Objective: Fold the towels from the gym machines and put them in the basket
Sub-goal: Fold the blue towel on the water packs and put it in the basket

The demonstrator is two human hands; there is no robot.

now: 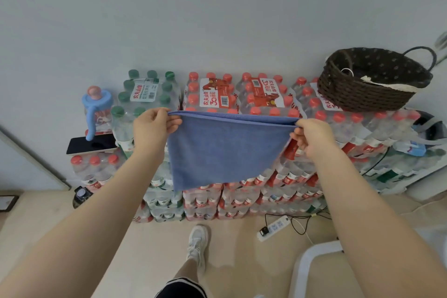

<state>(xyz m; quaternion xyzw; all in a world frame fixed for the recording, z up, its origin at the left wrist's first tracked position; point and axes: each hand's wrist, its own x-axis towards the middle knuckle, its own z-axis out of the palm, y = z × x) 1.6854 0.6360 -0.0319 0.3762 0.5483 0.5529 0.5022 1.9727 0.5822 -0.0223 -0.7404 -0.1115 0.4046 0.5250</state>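
Towel [225, 152], blue, hangs doubled in mid-air before the stacked water packs [242, 97]; left hand [154, 126] and right hand [312, 135] each pinch a top corner. Folding appears partway, further folds likely remaining. Basket [362, 97] sits at two o'clock on the packs, towel not yet inside. Floor [229, 244] below lies open; power strip [273, 227] at five o'clock.

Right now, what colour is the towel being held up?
Plain blue, no pattern: the towel hangs between left hand and right hand, seen in the head view.
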